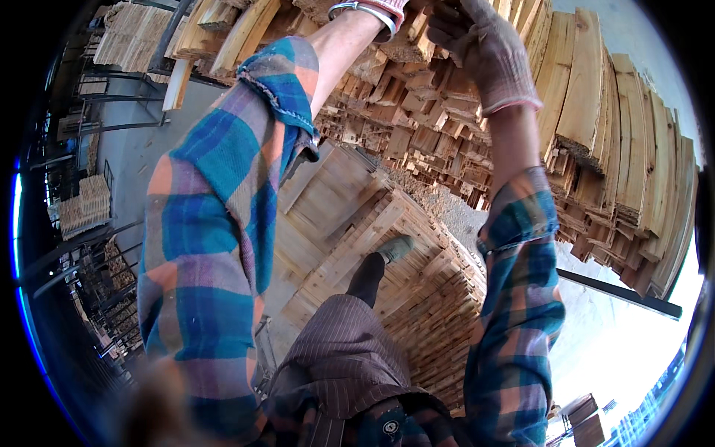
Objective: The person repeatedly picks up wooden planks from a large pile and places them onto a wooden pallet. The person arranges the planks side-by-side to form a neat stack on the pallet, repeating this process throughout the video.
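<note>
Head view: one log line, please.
left hand: mostly cropped, grip unclear | right hand: gloved, near boards, grip unclear | slat stack: below

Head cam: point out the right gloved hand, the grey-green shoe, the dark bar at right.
Right gloved hand [485, 54]: head view, middle of hand.
Grey-green shoe [397, 248]: head view, upper.
Dark bar [620, 292]: head view, midway along.

This looks like a timber workshop or lumber store. Rough planks [581, 82] rise in a deep pile, their cut ends [421, 141] packed close, and more boards [432, 328] lie stacked in layers lower down, near the middle. Metal racks [123, 98] and further stacks [84, 208] (small and dim toward the rim of the view) flank grey floor [138, 125] at the left.
</note>
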